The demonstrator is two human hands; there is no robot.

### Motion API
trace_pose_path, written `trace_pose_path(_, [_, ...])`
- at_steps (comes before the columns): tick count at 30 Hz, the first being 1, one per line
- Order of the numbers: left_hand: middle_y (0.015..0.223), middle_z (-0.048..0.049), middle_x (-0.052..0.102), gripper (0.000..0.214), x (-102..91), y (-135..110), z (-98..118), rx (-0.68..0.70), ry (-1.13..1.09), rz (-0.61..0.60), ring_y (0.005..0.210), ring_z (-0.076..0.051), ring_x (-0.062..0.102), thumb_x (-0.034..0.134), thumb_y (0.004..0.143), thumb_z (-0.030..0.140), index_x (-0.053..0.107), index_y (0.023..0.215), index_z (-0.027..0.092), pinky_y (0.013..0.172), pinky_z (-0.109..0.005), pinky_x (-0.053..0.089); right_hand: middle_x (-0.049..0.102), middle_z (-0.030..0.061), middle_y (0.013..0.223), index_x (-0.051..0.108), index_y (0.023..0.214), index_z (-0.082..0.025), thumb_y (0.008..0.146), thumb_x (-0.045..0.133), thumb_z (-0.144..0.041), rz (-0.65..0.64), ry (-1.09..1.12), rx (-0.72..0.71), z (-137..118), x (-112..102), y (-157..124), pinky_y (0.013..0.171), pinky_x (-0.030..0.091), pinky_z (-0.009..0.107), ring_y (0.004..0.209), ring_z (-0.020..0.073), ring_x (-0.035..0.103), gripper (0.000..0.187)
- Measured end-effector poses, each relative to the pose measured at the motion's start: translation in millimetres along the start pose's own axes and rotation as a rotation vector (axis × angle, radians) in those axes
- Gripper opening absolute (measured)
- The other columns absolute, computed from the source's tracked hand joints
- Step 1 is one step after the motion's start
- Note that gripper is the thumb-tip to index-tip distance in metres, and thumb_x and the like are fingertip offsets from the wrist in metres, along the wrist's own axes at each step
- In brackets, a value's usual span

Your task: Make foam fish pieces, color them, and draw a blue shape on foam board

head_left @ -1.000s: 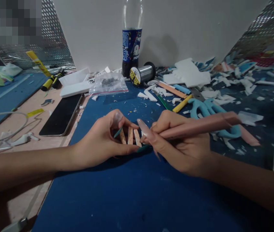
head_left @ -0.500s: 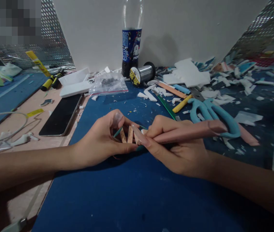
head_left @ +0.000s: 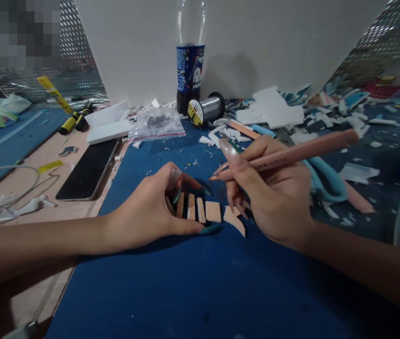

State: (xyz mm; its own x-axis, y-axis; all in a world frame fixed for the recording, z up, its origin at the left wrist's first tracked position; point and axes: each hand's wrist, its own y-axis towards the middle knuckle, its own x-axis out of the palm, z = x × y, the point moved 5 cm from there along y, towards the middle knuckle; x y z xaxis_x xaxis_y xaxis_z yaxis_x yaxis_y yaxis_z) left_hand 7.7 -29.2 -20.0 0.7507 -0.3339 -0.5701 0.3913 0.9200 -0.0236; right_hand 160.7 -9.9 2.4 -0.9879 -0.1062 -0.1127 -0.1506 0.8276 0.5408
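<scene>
My left hand (head_left: 147, 207) rests on the blue mat, curled around a row of small tan foam pieces (head_left: 191, 207) with dark specks. Its thumb lies on the near side of them, a finger on the far side; part of the row is hidden by the hand. A plain tan foam square (head_left: 213, 212) lies just right of them. A curved tan scrap (head_left: 236, 221) is beneath my right fingertips; whether they touch it I cannot tell. Closed around a pink pen (head_left: 292, 153), my right hand (head_left: 274, 197) is raised slightly, the pen's tip pointing left above the mat.
Light blue scissors (head_left: 327, 181) lie partly behind my right hand. A black phone (head_left: 89, 169) is at the left. Toward the back stand a cola bottle (head_left: 190, 70), a wire spool (head_left: 207, 110) and a plastic bag (head_left: 157, 125). White foam scraps (head_left: 274, 110) are piled at the back right.
My right hand has lifted and moved right, taking the pen's tip off the foam pieces. The row, the square and the curved scrap now show more fully. My left hand has loosened a little.
</scene>
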Motion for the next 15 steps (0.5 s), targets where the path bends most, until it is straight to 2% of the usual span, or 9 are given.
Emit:
trace_pose_path(5, [0.111, -0.0085, 0.056, 0.069, -2.0, -2.5, 6.6, 0.048, 0.142, 0.049, 0.103, -0.029, 0.054, 0.080, 0.046, 0.056, 0.042, 0.092, 0.021, 0.078, -0.041, 0.048, 0.049, -0.0069, 0.050, 0.054, 0.063, -0.019, 0.083, 0.061, -0.032, 0.041, 0.059, 0.074, 1.5, -1.2, -0.7, 0.028, 0.039, 0.016, 0.031, 0.0028, 0.045, 0.025])
trace_pose_path(9, [0.114, -0.0125, 0.053, 0.074, 2.9, -3.2, 8.5, 0.140, 0.202, 0.037, 0.100, -0.029, 0.053, 0.077, 0.049, 0.060, 0.039, 0.097, 0.020, 0.072, -0.040, 0.048, 0.051, -0.0064, 0.049, 0.055, 0.063, -0.019, 0.082, 0.063, -0.035, 0.040, 0.103, 0.082, 4.1, -1.3, 1.0, 0.027, 0.038, 0.016, 0.032, 0.0033, 0.046, 0.026])
trace_pose_path(12, [0.110, -0.0132, 0.055, 0.065, 4.7, -8.6, 16.1, 0.349, 0.306, 0.095, 0.097, -0.028, 0.053, 0.075, 0.058, 0.055, 0.037, 0.096, 0.020, 0.069, -0.038, 0.048, 0.051, -0.0066, 0.046, 0.056, 0.065, -0.018, 0.084, 0.061, -0.028, 0.039, 0.072, 0.010, -8.8, -4.5, 9.0, 0.028, 0.041, 0.018, 0.032, 0.0046, 0.047, 0.021])
trace_pose_path(15, [0.103, -0.0125, 0.062, 0.049, 6.1, -26.0, 31.6, 0.719, 0.455, 0.182, 0.097, -0.028, 0.053, 0.074, 0.065, 0.046, 0.039, 0.087, 0.019, 0.075, -0.041, 0.046, 0.056, -0.0047, 0.049, 0.057, 0.064, -0.017, 0.082, 0.064, -0.025, -0.013, -0.051, 0.066, -28.1, -10.9, 20.1, 0.025, 0.037, 0.017, 0.031, 0.0042, 0.049, 0.021])
